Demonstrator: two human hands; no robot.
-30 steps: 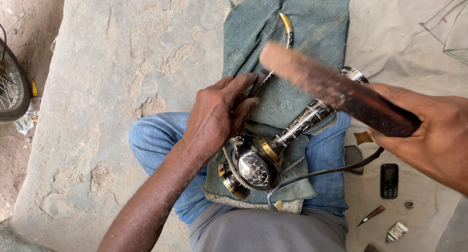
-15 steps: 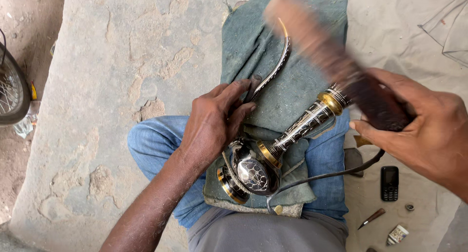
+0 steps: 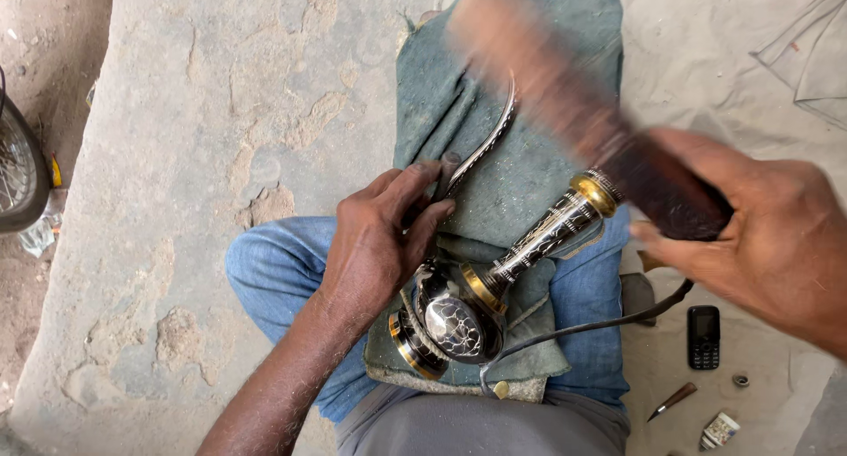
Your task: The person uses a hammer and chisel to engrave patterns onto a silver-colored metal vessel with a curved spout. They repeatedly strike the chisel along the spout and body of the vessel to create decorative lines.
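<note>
Gripping raised wooden mallet [image 3: 565, 94], right hand [image 3: 759, 235]

Sandy ground [image 3: 706, 85] bears a black phone [image 3: 703, 336], small knife [image 3: 672, 400] and grey stone slab [image 3: 221, 112].

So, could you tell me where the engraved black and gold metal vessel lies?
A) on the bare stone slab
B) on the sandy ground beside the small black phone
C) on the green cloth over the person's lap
C: the engraved black and gold metal vessel lies on the green cloth spread over the jeans-clad lap, with the left hand steadying it.
</note>
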